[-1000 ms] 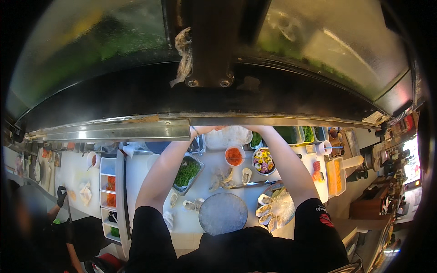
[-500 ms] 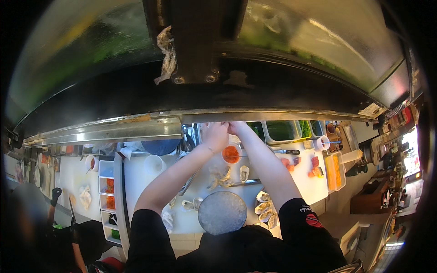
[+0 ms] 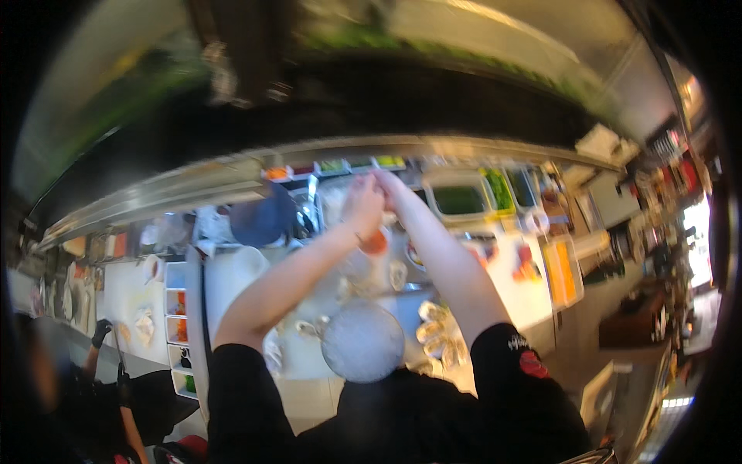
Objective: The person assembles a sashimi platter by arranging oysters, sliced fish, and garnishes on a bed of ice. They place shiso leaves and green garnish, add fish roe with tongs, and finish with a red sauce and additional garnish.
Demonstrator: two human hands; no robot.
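Both my arms reach forward over the white work surface, and my hands meet above the far row of containers. My left hand (image 3: 361, 206) is curled, its fingers against my right hand (image 3: 387, 191), which is closed too. Whatever lies between them is hidden and blurred. Just below the hands is a bowl with orange-red contents (image 3: 376, 241). A metal-looking tray (image 3: 331, 199) lies beside my left hand, and a container of dark green stuff (image 3: 459, 200) stands right of my right hand. Nearer me are a round bowl of ice (image 3: 362, 342) and several opened oysters (image 3: 440, 338).
A metal-edged shelf (image 3: 325, 148) hangs low across the far side. Red fish pieces (image 3: 527, 265) and an orange-filled tub (image 3: 559, 271) are at right. Small food bins (image 3: 177, 329) stand at left, where a person with a black-gloved hand (image 3: 101, 332) holds a knife.
The view has shifted, bringing more of the far containers into sight below the shelf. My hands stay together and now show more fully past the shelf edge. The picture is more blurred.
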